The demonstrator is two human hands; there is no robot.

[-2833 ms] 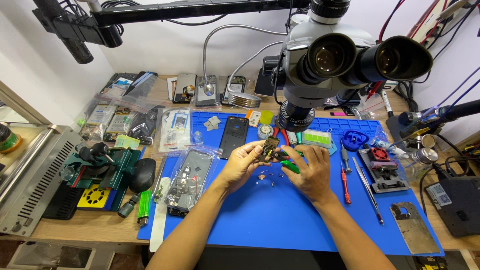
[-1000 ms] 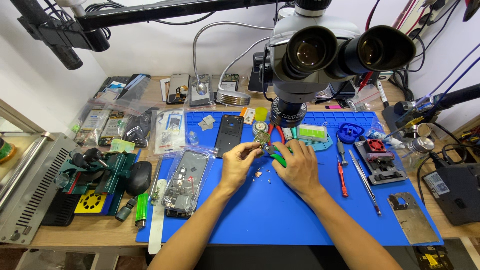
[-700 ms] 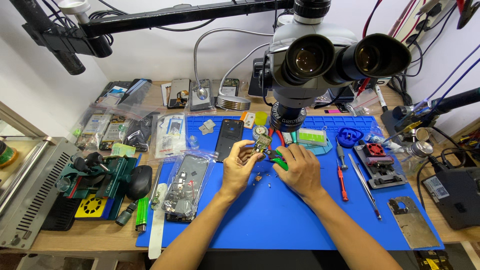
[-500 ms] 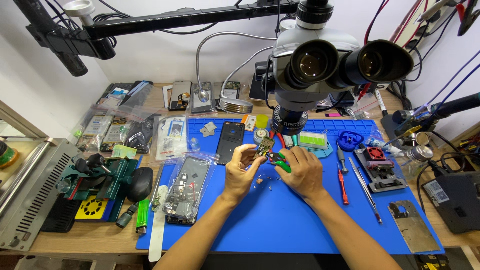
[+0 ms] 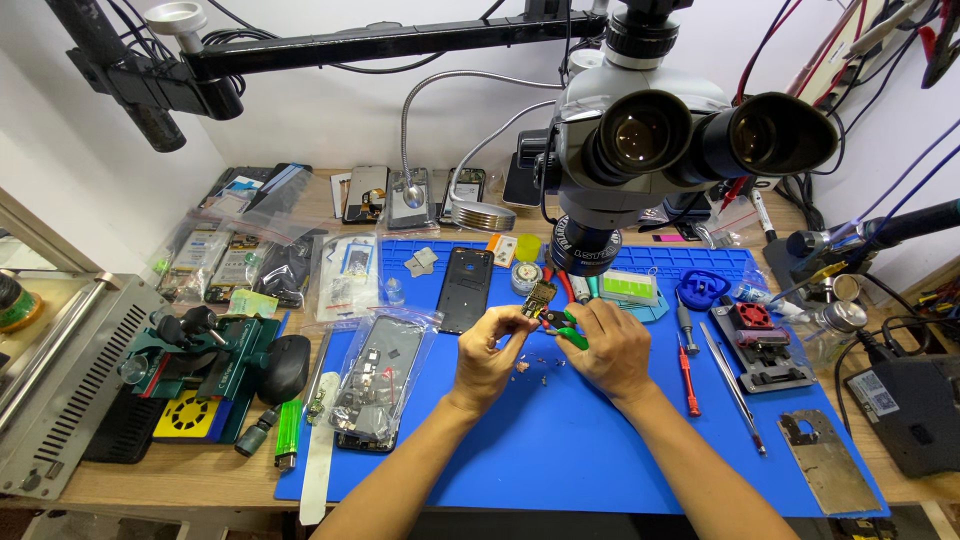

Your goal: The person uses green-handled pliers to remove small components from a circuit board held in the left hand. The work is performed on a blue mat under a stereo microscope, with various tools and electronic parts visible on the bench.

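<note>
Both hands met mid-mat, just under the microscope (image 5: pixel 650 140). Left hand (image 5: pixel 487 355) pinched a small circuit board (image 5: pixel 539 297) by its lower end, held above the blue mat (image 5: pixel 600 440). Right hand (image 5: pixel 610 345) was clenched round green-handled cutters (image 5: pixel 567 330), tips at the board's lower edge. Looked like the trimming or prying step, w/ tiny bits (image 5: pixel 540 362) lying on the mat between the wrists. Next move probably needs a steady left grip & a small, careful squeeze from the right. Board's long axis ran near upright, tilted slightly right, top end pointing toward the lens. Black phone back (image 5: pixel 465 288) lay just left, untouched.
</note>
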